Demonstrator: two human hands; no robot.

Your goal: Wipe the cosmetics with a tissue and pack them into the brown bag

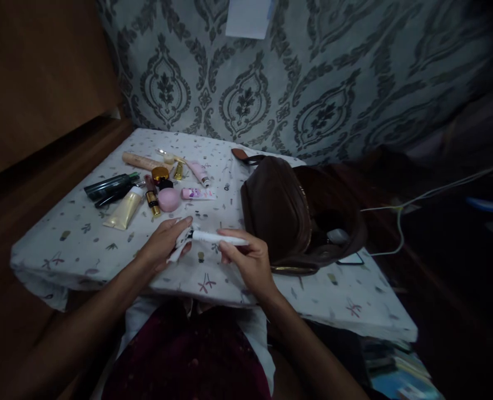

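Left hand (168, 240) slants inward, clasping white cloth (182, 241); right hand (252, 260), opposite, pinches white tube (208, 237).

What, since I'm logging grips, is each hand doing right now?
Left hand: closed, holding a crumpled white cloth or tissue.
Right hand: closed, holding a slim white stick.

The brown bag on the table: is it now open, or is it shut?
Open: beside its zippered edge, the brown bag gapes onto a dark interior, where a pale item shows.
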